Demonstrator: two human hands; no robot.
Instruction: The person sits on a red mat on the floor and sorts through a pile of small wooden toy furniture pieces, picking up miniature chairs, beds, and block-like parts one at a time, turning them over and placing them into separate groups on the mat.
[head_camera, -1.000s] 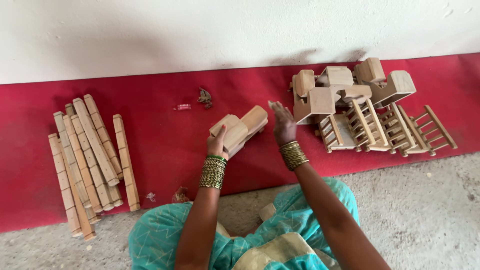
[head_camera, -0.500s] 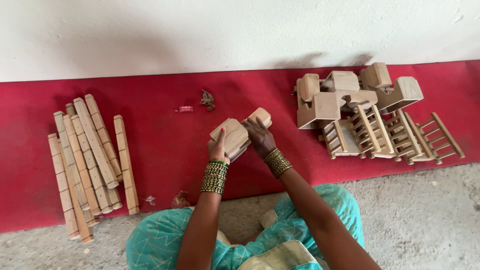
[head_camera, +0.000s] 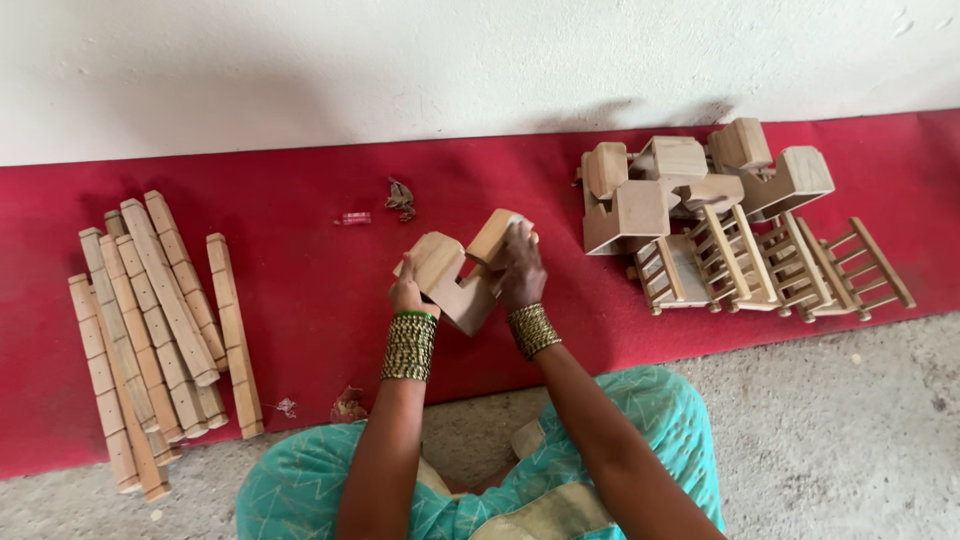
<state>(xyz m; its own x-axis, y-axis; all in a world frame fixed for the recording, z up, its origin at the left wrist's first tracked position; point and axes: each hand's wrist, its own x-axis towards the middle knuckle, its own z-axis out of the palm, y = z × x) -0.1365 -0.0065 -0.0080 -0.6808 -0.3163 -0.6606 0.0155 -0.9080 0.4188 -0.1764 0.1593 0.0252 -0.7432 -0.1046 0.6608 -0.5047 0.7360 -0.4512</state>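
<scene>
Red cloth (head_camera: 300, 260) runs along the foot of a white wall (head_camera: 400, 60), laid over rough grey concrete floor (head_camera: 850, 430), and the work sits above it in mid-air. A pale wooden U-shaped piece with two stubby prongs (head_camera: 462, 268) is held between both hands, just in front of the person's lap. The left hand (head_camera: 408, 293) grips the left prong from below and outside; the right hand (head_camera: 520, 268) is closed over the right prong, fingers wrapped across its top.

To handle this piece well, the grip should probably stay low on the base as well as on the prongs, so that the piece does not twist between the hands, and the wrists, stacked with gold bangles (head_camera: 408, 347), should stay free of the edges.

To the right, on the cloth, lies a heap of similar pale wooden blocks (head_camera: 690, 180) touching several small ladder-like wooden frames (head_camera: 770, 262). Well apart on the left lies a bundle of long drilled wooden slats (head_camera: 150, 320). Small dark scraps (head_camera: 400, 198) lie near the wall.
</scene>
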